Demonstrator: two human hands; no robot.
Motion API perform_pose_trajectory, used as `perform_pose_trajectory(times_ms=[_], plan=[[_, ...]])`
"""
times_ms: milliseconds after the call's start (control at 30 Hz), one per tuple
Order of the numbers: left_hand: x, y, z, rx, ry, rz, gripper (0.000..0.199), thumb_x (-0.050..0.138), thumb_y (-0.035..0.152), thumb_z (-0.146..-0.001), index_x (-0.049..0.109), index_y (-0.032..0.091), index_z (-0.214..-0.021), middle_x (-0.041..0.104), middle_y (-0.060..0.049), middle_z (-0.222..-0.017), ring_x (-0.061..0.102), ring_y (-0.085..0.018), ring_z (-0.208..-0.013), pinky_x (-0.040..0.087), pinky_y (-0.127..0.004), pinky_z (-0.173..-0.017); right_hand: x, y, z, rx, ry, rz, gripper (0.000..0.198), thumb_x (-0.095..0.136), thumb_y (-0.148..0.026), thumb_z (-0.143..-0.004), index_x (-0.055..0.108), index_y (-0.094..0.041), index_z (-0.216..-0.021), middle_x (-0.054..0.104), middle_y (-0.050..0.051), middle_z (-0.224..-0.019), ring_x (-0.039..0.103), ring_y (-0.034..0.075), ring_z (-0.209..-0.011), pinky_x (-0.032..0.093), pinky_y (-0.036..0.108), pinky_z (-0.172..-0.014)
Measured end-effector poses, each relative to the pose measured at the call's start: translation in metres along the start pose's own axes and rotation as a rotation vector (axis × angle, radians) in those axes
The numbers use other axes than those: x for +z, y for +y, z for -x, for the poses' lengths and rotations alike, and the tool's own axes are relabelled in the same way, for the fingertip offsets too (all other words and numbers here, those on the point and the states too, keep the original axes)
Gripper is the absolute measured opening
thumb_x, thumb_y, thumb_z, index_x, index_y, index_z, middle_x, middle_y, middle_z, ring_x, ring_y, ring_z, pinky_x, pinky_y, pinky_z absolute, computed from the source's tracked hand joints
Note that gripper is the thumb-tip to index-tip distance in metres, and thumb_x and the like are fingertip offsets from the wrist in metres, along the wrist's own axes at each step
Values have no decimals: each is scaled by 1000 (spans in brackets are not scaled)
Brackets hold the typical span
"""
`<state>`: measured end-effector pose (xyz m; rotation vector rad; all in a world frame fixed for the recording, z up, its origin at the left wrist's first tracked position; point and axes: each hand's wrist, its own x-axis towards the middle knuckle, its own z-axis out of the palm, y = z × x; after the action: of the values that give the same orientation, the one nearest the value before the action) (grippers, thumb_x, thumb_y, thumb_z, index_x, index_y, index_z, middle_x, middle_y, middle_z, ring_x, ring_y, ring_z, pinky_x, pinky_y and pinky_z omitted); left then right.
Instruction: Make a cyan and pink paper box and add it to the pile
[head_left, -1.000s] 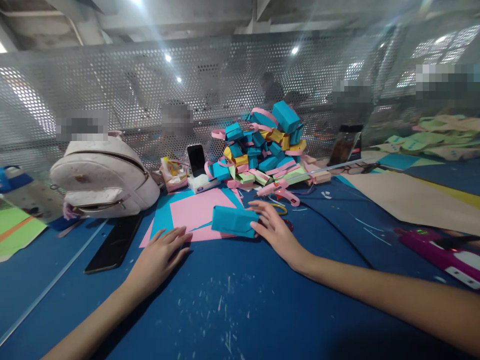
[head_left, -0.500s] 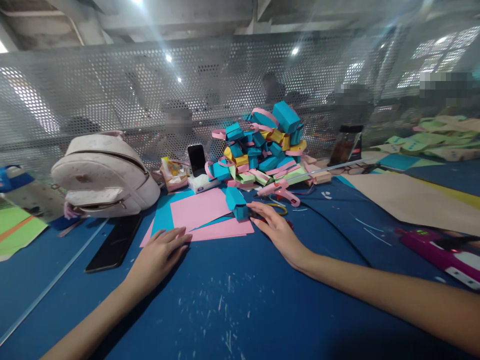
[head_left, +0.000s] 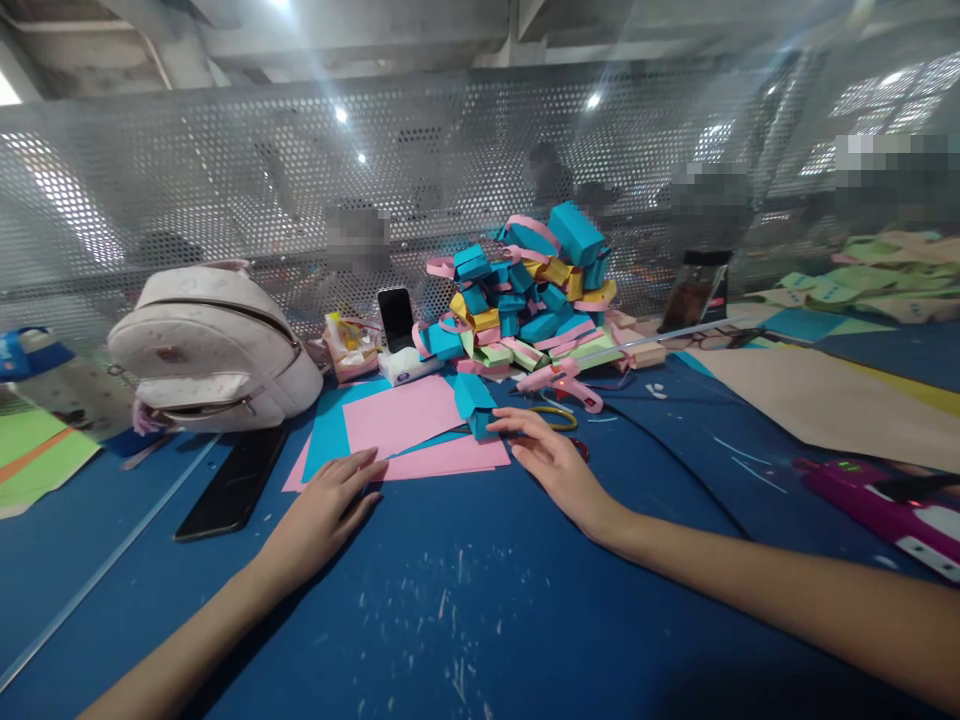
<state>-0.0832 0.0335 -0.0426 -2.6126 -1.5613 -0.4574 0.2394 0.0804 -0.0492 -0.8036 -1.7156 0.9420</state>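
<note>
My left hand (head_left: pixel 330 505) lies flat with its fingers stretched out, the tips at the near edge of the pink paper sheets (head_left: pixel 397 418). Blue paper (head_left: pixel 324 440) shows beneath the pink. My right hand (head_left: pixel 551 460) is open, palm down and slightly raised, its fingertips at the right side of a small folded blue paper box (head_left: pixel 474 405); whether they touch it I cannot tell. The box stands on the right end of the sheets. Just past my right hand lie yellow-handled scissors (head_left: pixel 555 416), partly hidden, and a pink glue gun (head_left: pixel 561 382).
Behind the sheets rises a heap of blue, yellow and pink paper boxes (head_left: pixel 517 295). A white backpack (head_left: pixel 217 345) and a black phone (head_left: pixel 232 485) are at left. A magenta power strip (head_left: pixel 877 510) and beige sheets (head_left: pixel 817 395) lie right. A perforated metal screen (head_left: pixel 450 150) stands behind.
My right fingertips have shifted very slightly left over the side of the blue box. The whole view has moved a little; my left hand stays on the sheets' edge.
</note>
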Motion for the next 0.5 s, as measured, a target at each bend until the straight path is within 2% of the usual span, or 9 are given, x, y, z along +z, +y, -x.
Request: perform_pose_trajectory(times_ms=[233, 367, 500], plan=[[1, 1, 0, -24, -44, -34, 42, 40, 41, -99, 49, 27, -138, 43, -8, -149, 41, -28, -135, 36, -51, -110, 0, -1, 1, -16, -12, 29, 28, 44, -16, -88, 67, -26, -102, 52, 6, -133, 46, 23, -127, 44, 40, -98], [2, 1, 1, -35, -48, -62, 44, 41, 42, -98, 49, 24, -138, 44, -9, -147, 41, -28, -136, 34, -51, -111, 0, -4, 1, -8, -26, 39, 28, 44, -16, -88, 68, -25, -100, 54, 6, -131, 48, 23, -124, 44, 40, -96], [2, 0, 0, -22, 10, -58, 46, 43, 42, -98, 47, 22, -139, 50, -11, -143, 48, -29, -130, 37, -51, -109, 0, -7, 1, -1, -41, 45, 28, 43, -16, -88, 68, -26, -98, 55, 6, -129, 51, 23, -121, 46, 39, -92]])
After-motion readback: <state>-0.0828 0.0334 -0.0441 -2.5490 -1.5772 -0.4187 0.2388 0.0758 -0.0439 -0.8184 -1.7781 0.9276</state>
